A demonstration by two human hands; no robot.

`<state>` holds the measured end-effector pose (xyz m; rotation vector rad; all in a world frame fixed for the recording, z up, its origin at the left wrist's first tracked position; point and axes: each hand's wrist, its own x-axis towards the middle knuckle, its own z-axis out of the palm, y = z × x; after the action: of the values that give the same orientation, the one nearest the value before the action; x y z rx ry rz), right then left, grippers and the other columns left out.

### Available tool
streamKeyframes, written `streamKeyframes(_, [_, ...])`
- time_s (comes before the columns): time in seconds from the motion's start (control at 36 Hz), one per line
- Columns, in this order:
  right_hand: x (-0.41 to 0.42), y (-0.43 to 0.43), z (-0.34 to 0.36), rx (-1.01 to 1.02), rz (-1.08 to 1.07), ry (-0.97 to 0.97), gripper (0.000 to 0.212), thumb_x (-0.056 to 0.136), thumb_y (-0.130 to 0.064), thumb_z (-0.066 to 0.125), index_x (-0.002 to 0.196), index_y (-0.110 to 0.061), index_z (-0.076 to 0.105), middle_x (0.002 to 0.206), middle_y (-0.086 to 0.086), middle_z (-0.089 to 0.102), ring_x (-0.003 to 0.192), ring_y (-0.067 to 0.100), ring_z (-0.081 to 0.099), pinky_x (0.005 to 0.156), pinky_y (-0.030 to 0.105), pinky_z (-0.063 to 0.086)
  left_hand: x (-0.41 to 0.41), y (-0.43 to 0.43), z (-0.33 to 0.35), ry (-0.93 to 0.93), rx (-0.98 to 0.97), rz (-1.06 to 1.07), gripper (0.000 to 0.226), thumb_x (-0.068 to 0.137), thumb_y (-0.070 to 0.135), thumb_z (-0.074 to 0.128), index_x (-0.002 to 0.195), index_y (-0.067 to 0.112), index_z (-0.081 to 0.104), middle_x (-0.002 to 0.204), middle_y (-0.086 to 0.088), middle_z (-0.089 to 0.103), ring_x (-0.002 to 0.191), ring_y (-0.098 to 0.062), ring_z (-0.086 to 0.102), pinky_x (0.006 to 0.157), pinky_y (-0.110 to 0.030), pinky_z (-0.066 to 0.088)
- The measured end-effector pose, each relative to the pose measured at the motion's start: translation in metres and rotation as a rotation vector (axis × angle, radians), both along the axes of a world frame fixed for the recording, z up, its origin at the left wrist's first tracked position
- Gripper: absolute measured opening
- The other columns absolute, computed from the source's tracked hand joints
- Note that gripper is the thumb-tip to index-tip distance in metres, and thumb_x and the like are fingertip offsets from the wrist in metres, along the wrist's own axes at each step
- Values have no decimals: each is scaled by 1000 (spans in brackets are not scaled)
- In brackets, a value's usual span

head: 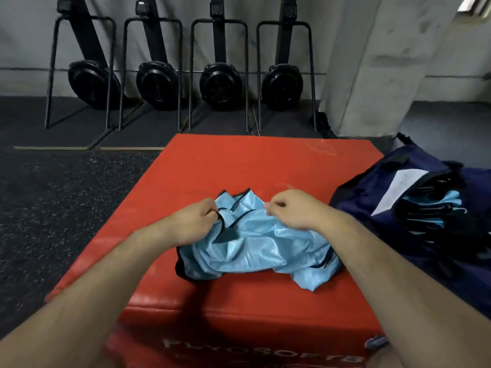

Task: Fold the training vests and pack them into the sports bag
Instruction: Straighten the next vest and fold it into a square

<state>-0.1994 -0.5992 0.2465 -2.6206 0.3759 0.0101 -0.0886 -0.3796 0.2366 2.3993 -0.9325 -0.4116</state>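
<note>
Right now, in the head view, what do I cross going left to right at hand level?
Speckled floor → red plyo box → left hand → blue vest → right hand → navy sports bag, folded vests inside.

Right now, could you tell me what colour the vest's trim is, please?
Black, on the light blue vest; head view.

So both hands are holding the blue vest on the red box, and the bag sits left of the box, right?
Not quite: the bag sits right of the box, not left, as the head view shows. The left hand and right hand do hold the blue vest on the red box.
</note>
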Motion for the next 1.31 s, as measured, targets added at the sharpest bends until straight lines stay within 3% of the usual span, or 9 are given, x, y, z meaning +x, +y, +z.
streamKeyframes(0.08, [11, -16, -9, -21, -68, -50, 20, 91, -38, 66, 100, -21, 70, 94, -6, 69, 83, 16, 68, 72, 32, 55, 4, -4, -2, 13, -20, -34, 16, 97, 24, 43, 93, 14, 55, 77, 1, 58, 69, -13, 50, 67, -36, 44])
streamKeyframes(0.17, [17, -20, -10, -13, -54, 143, 44, 87, -42, 72, 126, -25, 60, 116, -7, 62, 100, 16, 64, 88, 34, 53, 4, -6, -2, 1, -50, -72, 22, 97, 40, 53, 91, 20, 57, 69, 10, 58, 61, -3, 50, 61, -28, 40])
streamKeyframes(0.39, [20, -30, -9, 163, -121, 200, 25, 77, -25, 81, 90, -6, 74, 77, 3, 66, 69, 18, 56, 64, 32, 45, -13, -23, 17, 130, -163, -245, 44, 65, 69, 70, 89, 31, 68, 77, 25, 66, 75, 7, 60, 73, -15, 43])
streamKeyframes(0.53, [11, -29, 2, 283, -83, 34, 8, 86, -28, 72, 92, -26, 67, 97, -6, 69, 92, 15, 63, 84, 35, 49, -36, -43, 4, 118, 14, -316, 42, 66, 71, 74, 90, 36, 72, 90, 24, 70, 90, 8, 62, 90, -24, 50])
streamKeyframes(0.69, [-18, -28, 13, 347, -99, -59, 23, 86, -22, 72, 100, -19, 54, 79, 0, 56, 67, 12, 48, 64, 30, 39, -62, -65, -19, -81, 128, -332, 60, 69, 87, 53, 107, 41, 61, 83, 19, 67, 83, 1, 62, 82, -30, 53])
streamKeyframes(0.83, [-37, -33, 17, 334, -99, -52, 33, 84, -14, 70, 98, -29, 43, 104, 8, 66, 81, 17, 57, 76, 36, 49, -78, -81, -28, -110, -65, -259, 45, 98, 59, 38, 80, 24, 60, 63, 2, 60, 63, -9, 58, 67, -36, 50])
streamKeyframes(1.0, [-57, -34, 20, 268, -48, -91, 30, 84, -4, 64, 93, -23, 43, 59, -8, 39, 47, 6, 31, 48, 20, 30, -87, -88, -27, -47, 12, -333, 28, 77, 64, 69, 86, 38, 70, 63, 22, 62, 63, 3, 57, 70, -29, 52])
streamKeyframes(1.14, [-67, -34, 22, 243, -27, -129, 22, 78, -3, 73, 74, -22, 62, 59, -16, 53, 52, 1, 40, 57, 21, 35, -95, -89, -22, -134, 14, -356, 10, 83, 45, 69, 83, 34, 69, 71, 21, 64, 69, 4, 58, 74, -33, 53])
streamKeyframes(1.31, [-72, -31, 22, 255, -21, -88, 21, 76, -12, 75, 81, -32, 77, 85, 14, 73, 67, 19, 55, 67, 32, 43, -102, -85, -10, -180, 5, -330, 9, 85, 45, 66, 87, 36, 66, 70, 14, 61, 67, 1, 56, 61, -26, 45])
